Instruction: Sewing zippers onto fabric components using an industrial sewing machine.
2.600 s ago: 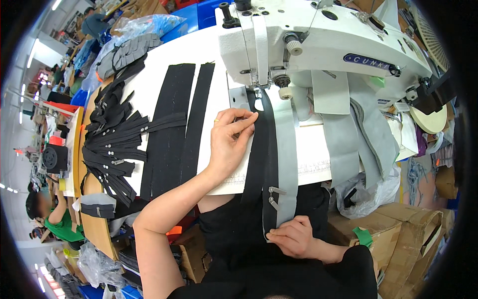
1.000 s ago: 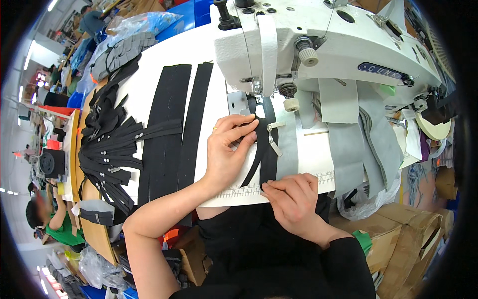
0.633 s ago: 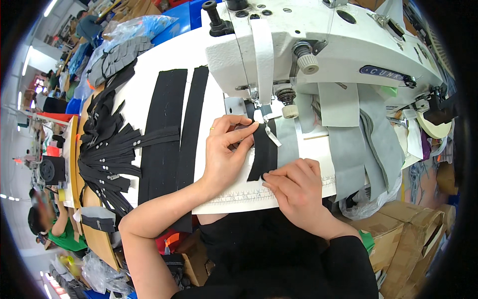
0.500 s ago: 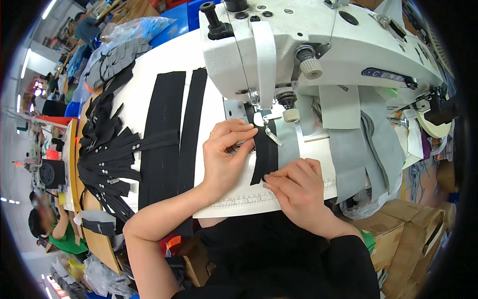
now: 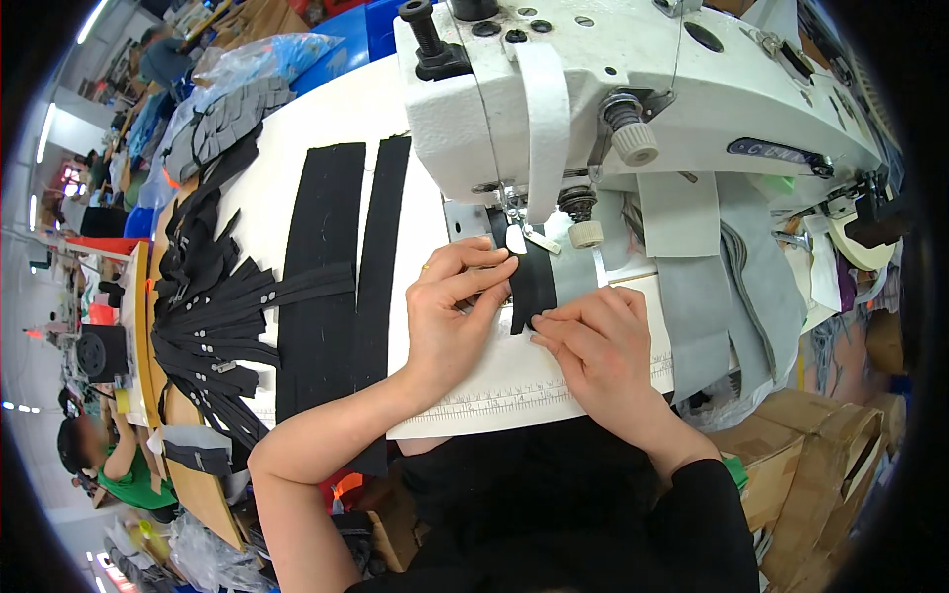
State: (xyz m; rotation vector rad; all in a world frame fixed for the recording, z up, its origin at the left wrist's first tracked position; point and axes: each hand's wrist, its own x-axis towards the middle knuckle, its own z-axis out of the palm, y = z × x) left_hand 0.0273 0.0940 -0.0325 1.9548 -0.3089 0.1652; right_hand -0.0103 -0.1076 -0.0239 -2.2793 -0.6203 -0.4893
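A short black strap lies flat on the white sewing table, its far end under the presser foot of a white industrial sewing machine. My left hand pinches the strap's left edge with thumb and fingertips. My right hand presses its fingertips on the strap's near end, holding it down. A grey strip lies right beside the black strap.
Two long black strips lie left of my hands, and a fan of black straps is piled at the table's left edge. Grey pieces hang over the right side. Cardboard boxes stand lower right. Another person sits far left.
My right hand came up from my lap onto the table and now presses the strap's near end. The long hanging strap is now a short folded piece under the presser foot. The left hand stayed.
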